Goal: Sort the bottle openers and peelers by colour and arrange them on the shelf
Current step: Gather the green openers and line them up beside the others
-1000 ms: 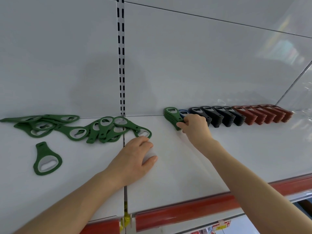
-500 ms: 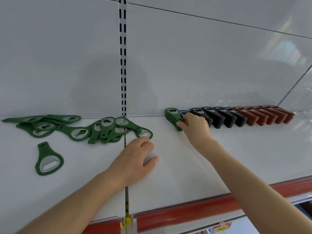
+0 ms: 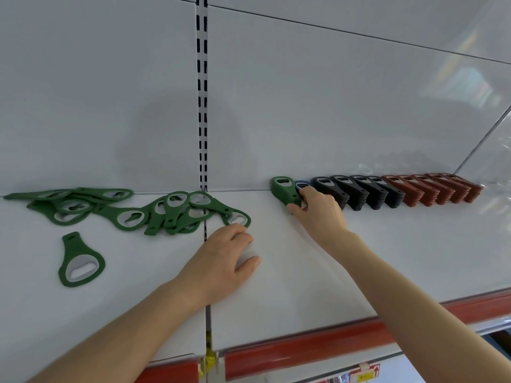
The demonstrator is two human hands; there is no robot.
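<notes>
A slotted white metal upright (image 3: 201,106) runs up the glossy white back panel (image 3: 331,106). A red price strip (image 3: 318,344) edges the front, with yellow tape (image 3: 209,360) at its gap.

green openers (image 3: 154,214) heaped, sorted stacks (image 3: 387,193) rowed

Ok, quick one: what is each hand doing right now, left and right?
Left hand: open, palm down on the shelf, holding nothing.
Right hand: fingers closed on the green stack at the row's left end.
</notes>
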